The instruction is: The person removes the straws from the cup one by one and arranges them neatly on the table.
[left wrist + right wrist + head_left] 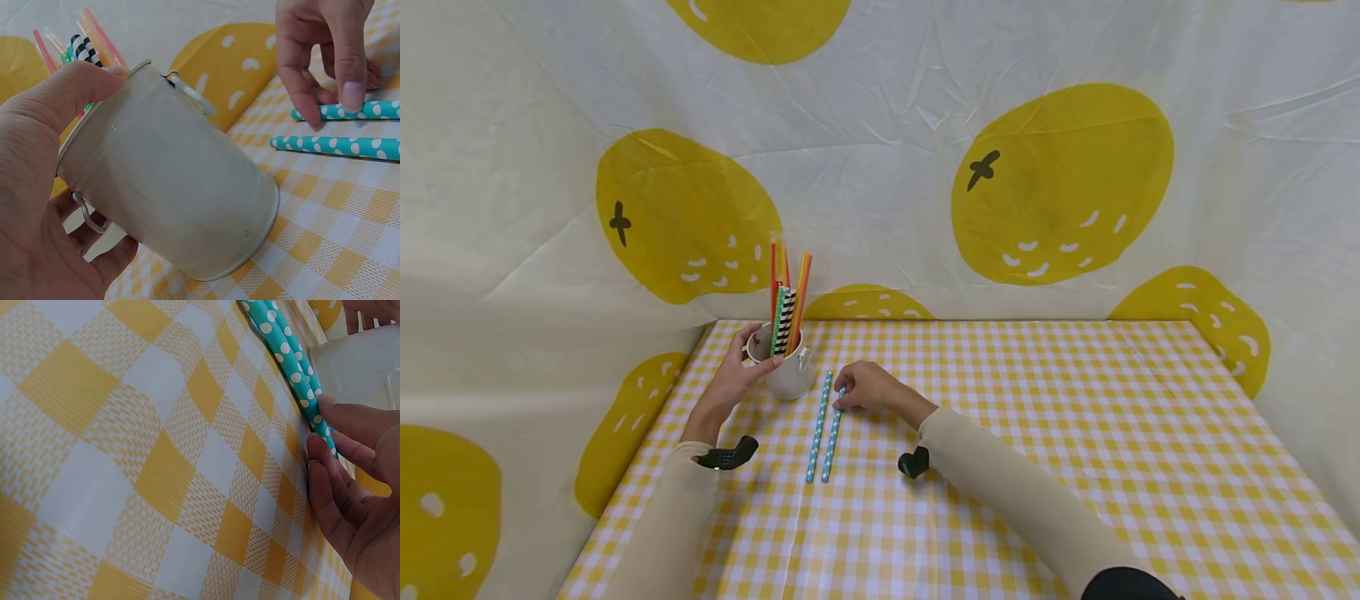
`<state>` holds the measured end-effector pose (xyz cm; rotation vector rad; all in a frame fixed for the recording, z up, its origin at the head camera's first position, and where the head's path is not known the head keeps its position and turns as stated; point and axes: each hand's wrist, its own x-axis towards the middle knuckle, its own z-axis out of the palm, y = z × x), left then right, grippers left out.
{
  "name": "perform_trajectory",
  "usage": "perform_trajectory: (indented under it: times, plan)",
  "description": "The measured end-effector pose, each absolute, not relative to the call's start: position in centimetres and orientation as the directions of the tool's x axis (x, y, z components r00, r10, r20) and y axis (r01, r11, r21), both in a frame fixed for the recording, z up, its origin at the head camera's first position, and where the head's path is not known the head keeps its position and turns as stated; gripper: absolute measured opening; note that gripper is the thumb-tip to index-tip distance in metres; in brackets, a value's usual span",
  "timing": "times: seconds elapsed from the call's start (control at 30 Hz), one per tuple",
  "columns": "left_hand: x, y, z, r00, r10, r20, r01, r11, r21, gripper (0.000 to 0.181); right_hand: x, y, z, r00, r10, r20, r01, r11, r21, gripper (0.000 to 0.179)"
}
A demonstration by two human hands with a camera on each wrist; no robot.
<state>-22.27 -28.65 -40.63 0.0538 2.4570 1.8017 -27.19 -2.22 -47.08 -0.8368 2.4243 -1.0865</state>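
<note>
My left hand [730, 383] holds a small white metal pail [175, 169] with a loop handle on each side. The thumb lies across the rim; the fingers reach round the far side, partly hidden. Several drinking straws stand in the pail, among them a black-and-white striped straw [786, 321] and orange ones. To the right of the pail, two teal straws with white dots lie side by side on the cloth. My right hand [871, 387] pinches the far end of the right-hand dotted straw [831, 448] between thumb and fingers. The left-hand dotted straw [817, 429] lies untouched.
A yellow-and-white checked tablecloth [1037, 433] covers the table. Behind the table's back edge hangs a pale fabric [880, 208] printed with large yellow fruit, and it continues down the left side.
</note>
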Motion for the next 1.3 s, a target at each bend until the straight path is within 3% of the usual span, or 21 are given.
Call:
perform_trajectory:
  times: [1.3]
  plan:
    - [-22.25,-28.41,-40.57,-0.996,0.079,-0.044,-0.017,0.312,0.95,0.085,-28.04,-1.93,-46.67,-0.7,-0.714,-0.014,-0.476,0.481,-0.736,0.018]
